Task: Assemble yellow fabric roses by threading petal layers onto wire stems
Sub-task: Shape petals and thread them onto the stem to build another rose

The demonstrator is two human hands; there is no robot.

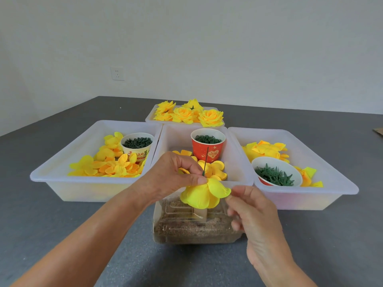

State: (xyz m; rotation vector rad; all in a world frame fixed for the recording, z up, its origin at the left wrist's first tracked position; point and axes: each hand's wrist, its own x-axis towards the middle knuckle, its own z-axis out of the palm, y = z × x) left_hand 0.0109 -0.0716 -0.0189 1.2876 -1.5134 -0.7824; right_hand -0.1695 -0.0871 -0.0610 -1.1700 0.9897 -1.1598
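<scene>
I think I am part way through one rose: my left hand [176, 175] pinches the yellow petal layer [204, 193] on the thin wire stem [205, 162] above the sand box [194, 224], my right hand [248, 212] pinches its edge, and next comes another layer from the middle tray [238, 168].

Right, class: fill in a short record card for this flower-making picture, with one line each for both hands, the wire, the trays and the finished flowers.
left hand: pinches the top of the yellow fabric petal layer
right hand: pinches that layer's edge
thin green wire stem: pokes up through the layer
translucent plastic trays: hold loose petals and cups of green parts
finished yellow roses: in the far tray
</scene>
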